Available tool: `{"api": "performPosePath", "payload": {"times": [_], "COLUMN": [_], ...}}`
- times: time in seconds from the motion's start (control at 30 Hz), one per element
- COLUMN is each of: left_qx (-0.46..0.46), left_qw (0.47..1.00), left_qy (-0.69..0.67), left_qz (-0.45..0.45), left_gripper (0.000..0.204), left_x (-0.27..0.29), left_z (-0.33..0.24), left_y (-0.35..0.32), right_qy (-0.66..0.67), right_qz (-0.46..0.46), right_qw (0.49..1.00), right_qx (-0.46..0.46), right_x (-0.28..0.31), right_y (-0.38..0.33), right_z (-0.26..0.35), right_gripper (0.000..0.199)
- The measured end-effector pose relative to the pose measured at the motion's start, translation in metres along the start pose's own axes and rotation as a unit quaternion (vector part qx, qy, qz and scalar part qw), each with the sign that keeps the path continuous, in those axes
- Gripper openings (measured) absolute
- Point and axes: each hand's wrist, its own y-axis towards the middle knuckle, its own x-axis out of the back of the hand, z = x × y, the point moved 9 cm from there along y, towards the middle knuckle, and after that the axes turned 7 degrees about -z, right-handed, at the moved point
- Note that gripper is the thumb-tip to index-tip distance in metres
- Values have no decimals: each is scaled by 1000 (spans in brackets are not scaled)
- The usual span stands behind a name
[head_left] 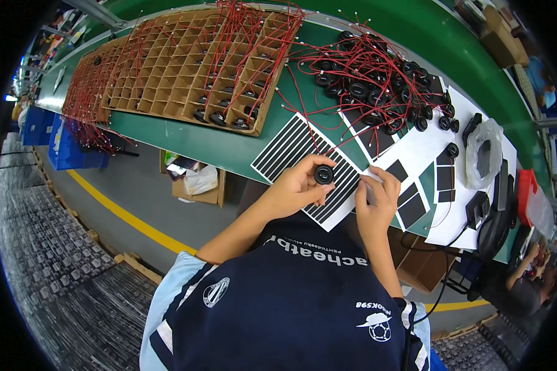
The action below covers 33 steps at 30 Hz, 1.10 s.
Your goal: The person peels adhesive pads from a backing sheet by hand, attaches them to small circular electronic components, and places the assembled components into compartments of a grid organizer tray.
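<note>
At worktop (229,145) edge: left hand (294,188) grips small black round speaker (323,174) | right hand (377,198), at its 3 o'clock, pinches a strip on striped sheet (303,157) | wired speaker pile (377,80) at 1 o'clock | cardboard grid tray (185,68) at 11 o'clock.

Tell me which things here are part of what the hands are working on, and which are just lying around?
In use:
- left hand holding a small round black part
- right hand picking at a sheet of black strips
- pile of black parts with red wires
- cardboard grid tray

Lying about:
- clear plastic bag
- open cardboard box on the floor
- blue crates
</note>
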Motion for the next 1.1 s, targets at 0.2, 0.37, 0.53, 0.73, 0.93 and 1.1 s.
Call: {"api": "performPosePath", "payload": {"times": [0.2, 0.37, 0.53, 0.73, 0.93, 1.1], "left_qx": [3, -1, -4, -18, -29, -27], "left_qw": [1000, 1000, 1000, 999, 997, 996], "left_qy": [8, -2, 3, 30, 53, 56], "left_qz": [-3, -3, 0, -16, -53, -57], "left_gripper": [37, 37, 37, 36, 33, 33], "left_x": [0, 0, 0, 2, 4, 5], "left_z": [-1, 0, -1, -1, 3, 1], "left_y": [-1, -3, -2, 1, 2, 4], "right_qy": [15, 11, 30, 2, 11, -5], "right_qz": [-10, -13, -21, -11, 26, 8], "right_qw": [1000, 1000, 999, 1000, 998, 998], "right_qx": [-6, -8, -7, -8, -52, -55], "right_x": [1, 3, 3, 4, 5, 10], "right_y": [-1, -1, -5, -5, -12, -9], "right_z": [0, 2, -2, 7, -1, 0], "right_gripper": [13, 5, 8, 8, 11, 15]}}
